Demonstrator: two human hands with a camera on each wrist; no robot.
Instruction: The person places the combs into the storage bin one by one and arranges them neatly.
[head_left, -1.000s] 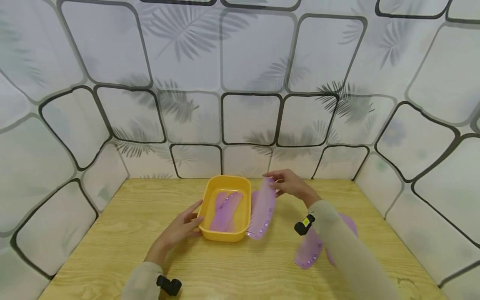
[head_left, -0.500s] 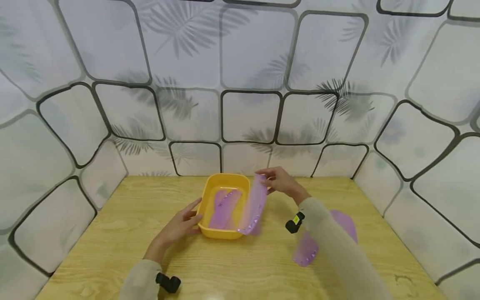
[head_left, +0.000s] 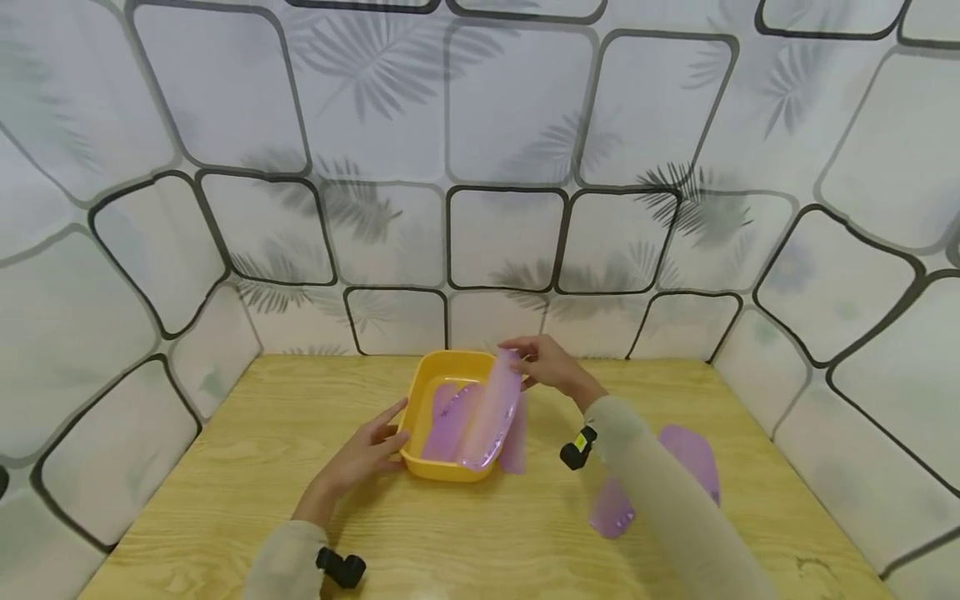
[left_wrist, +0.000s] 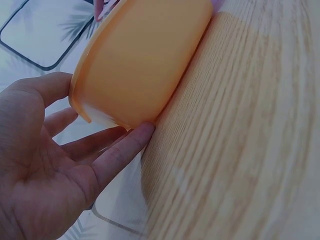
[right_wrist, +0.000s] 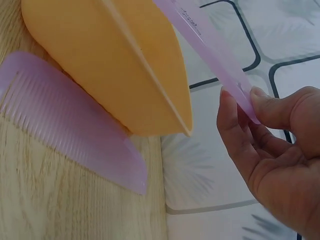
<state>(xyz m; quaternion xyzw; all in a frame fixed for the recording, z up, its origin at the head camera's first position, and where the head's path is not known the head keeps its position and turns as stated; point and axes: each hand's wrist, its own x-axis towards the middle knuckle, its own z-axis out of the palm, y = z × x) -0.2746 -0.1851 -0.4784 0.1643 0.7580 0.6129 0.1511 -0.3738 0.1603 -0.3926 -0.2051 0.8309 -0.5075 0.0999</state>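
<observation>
Small dark print [right_wrist: 191,22] on held comb [right_wrist: 214,57], too blurred to read

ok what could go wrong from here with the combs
The right hand pinches the held comb near one end only, so it might twist or slip. Lowered at this tilt, it could settle crookedly across the combs inside the yellow basin. The comb lying beside the basin might get nudged.
</observation>
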